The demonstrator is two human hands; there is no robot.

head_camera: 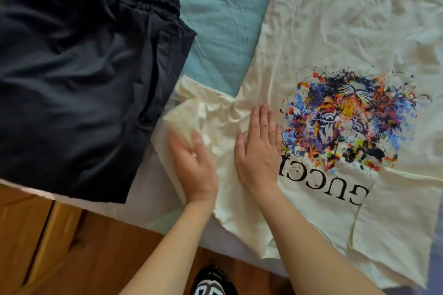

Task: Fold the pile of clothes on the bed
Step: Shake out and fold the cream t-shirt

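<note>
Cream cotton T-shirt [335, 31] with a multicoloured tiger print lies spread face up on the bed [215, 14], its sleeve toward the folded black shorts [79, 74] at the left. Both hands rest flat with straight fingers: the left hand [194, 167] on the crumpled sleeve, the right hand [260, 151] just beside the print.

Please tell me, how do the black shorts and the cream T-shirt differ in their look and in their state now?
The black shorts are plain and dark; the cream T-shirt is pale with a colourful tiger print. The shorts lie already folded, untouched; the T-shirt is spread out and wrinkled, with the left hand and right hand pressing flat by its sleeve. Both lie on the bed.
</note>
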